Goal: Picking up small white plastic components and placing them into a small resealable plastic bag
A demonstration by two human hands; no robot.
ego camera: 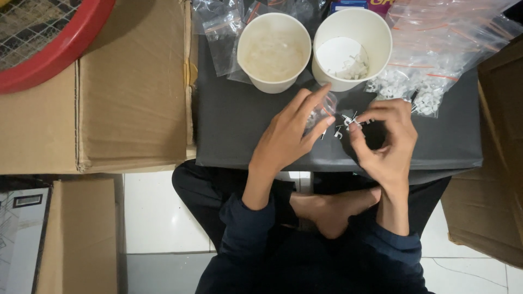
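Cable clips (348, 121) pinched in right hand (388, 142), small bag (322, 109) gripped by left hand (289, 136); more loose in cup (353, 48) beyond.

Bench (234, 136) dark grey. Two paper cups (274, 51) white. Small clips (348, 121) white. Zip bags (436, 43) clear, red seal stripes. Cardboard boxes (131, 81) brown. Hoop rim (65, 43) red. Sleeves (245, 218) navy. Floor tiles (163, 207) white.

Matt paper cups (274, 51), glossy plastic bags (436, 49)
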